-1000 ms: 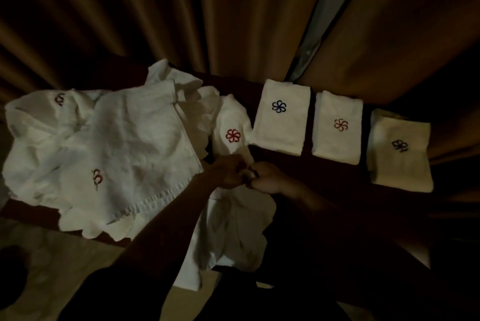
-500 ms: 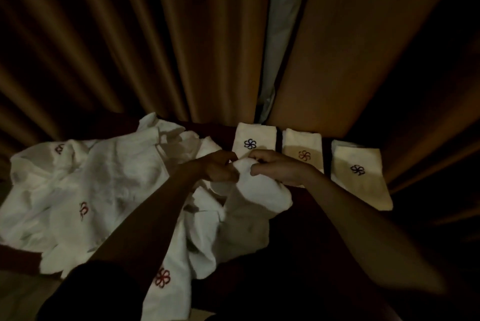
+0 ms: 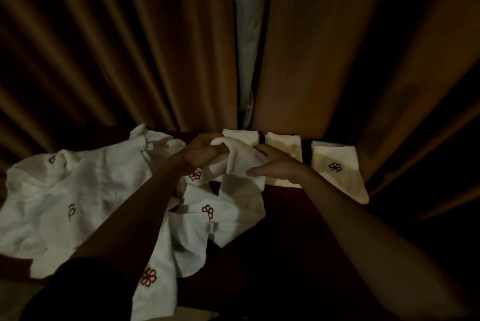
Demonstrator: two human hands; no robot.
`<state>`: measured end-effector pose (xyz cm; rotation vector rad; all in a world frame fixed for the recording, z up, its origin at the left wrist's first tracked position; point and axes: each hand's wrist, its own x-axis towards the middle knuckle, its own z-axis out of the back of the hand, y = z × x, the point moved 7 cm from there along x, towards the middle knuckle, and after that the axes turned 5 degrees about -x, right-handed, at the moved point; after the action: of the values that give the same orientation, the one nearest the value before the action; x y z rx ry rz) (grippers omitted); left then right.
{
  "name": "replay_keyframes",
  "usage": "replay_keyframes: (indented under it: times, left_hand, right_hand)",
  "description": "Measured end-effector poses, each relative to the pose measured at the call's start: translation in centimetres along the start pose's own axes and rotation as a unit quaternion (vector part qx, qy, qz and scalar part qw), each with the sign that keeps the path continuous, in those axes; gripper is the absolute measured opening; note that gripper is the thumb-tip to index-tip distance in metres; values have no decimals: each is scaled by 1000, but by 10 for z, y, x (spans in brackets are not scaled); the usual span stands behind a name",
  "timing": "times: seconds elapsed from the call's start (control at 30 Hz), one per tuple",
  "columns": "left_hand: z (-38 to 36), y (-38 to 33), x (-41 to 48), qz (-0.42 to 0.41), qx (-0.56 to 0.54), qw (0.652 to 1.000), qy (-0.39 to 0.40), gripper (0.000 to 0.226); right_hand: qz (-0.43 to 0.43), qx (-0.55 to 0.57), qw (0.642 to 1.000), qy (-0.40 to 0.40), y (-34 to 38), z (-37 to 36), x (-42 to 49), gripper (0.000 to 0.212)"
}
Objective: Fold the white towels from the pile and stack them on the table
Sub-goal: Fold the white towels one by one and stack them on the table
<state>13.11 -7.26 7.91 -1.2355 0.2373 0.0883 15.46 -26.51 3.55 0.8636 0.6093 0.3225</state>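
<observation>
White cloth fills the left half of the dark table: a loose pile of towels with small red flower marks. Both hands lift one towel above the pile. The left hand is closed in a fist around its upper edge. The right hand pinches the cloth, thumb below and fingers on top (loosely curled). Three folded towels lie in a row beyond the hands, before brown curtains.
</observation>
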Motion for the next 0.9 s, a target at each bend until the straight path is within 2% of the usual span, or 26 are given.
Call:
replay_keyframes:
  times: [0.1, 0.13, 0.2, 0.27, 0.4, 0.5, 0.6, 0.67, 0.73, 0.8, 0.9]
  left_hand:
    - [-3, -10, -6, 5, -37, 999, -22, 26]
    - [-3, -11, -7, 7, -46, 999, -27, 22]
    - [-2, -11, -10, 8, -52, 997, -50, 11]
    - [4, -10, -10, 5, -34, 996, -84, 12]
    - [6, -11, -14, -22, 31, 989, -142, 31]
    - [-11, -6, -13, -25, 33, 986, -162, 42]
    - [-46, 22, -7, 17, 74, 990, -117, 58]
    - [-69, 54, -9, 78, 108, 988, -84, 69]
    - [-92, 89, -16, 122, 190, 974, -18, 77]
    - [-111, 120, -21, 135, 288, 946, 58, 83]
    - [-127, 157, -29, 141, 433, 880, 135, 88]
  right_hand:
    - [-21, 29, 999, -12, -9, -4, -5, 91]
    - [-27, 20, 999, -20, -11, -4, -4, 85]
    - [-34, 0, 999, -27, -15, -1, -5, 52]
    - [-33, 27, 999, -17, -17, 2, -8, 36]
    - [-29, 105, 993, -53, -31, 10, -17, 45]
    - [-49, 160, 983, -68, -51, 9, -26, 66]
    - [-66, 201, 974, -84, -76, 5, -37, 71]
    - [-90, 232, 964, -94, -98, 1, -46, 64]
    - [-124, 255, 952, -117, -124, -5, -56, 53]
    - [-158, 282, 935, -148, -149, -10, -68, 56]
    - [-191, 308, 913, -186, -179, -19, -83, 60]
